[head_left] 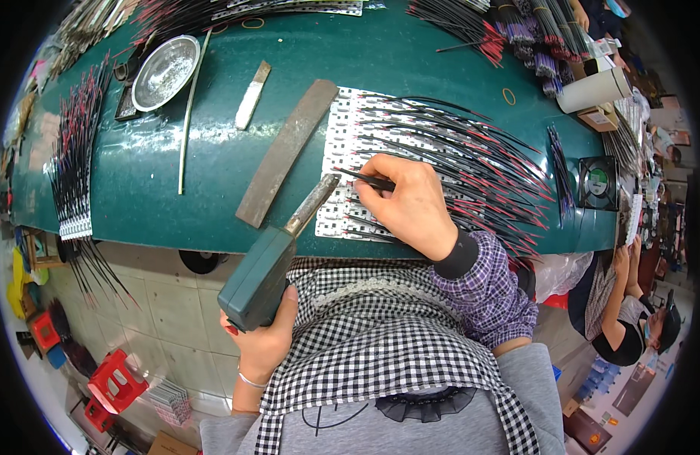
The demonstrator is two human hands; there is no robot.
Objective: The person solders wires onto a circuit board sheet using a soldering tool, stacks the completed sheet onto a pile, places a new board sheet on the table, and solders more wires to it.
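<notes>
My left hand (263, 343) grips a dark green, boxy soldering gun (257, 274) just off the table's front edge. Its metal nose slants up to the white circuit-board panel (334, 140), where the tip meets or nearly meets a wire end; I cannot tell which. Thumb and fingers of my right hand (412, 203) pinch a black wire (357, 176) above the panel. Rows of black wires with red parts (479, 155) fan out from the panel to the right, partly hidden under my right hand and sleeve.
A flat grey bar (285, 155) lies left of the panel. Beyond it are a pale scraper-like strip (253, 96), a thin stick (189, 121) and a metal bowl (165, 73). Wired panels (77, 167) overhang the left edge. A small fan (597, 182) stands right; a co-worker (630, 326) sits beyond.
</notes>
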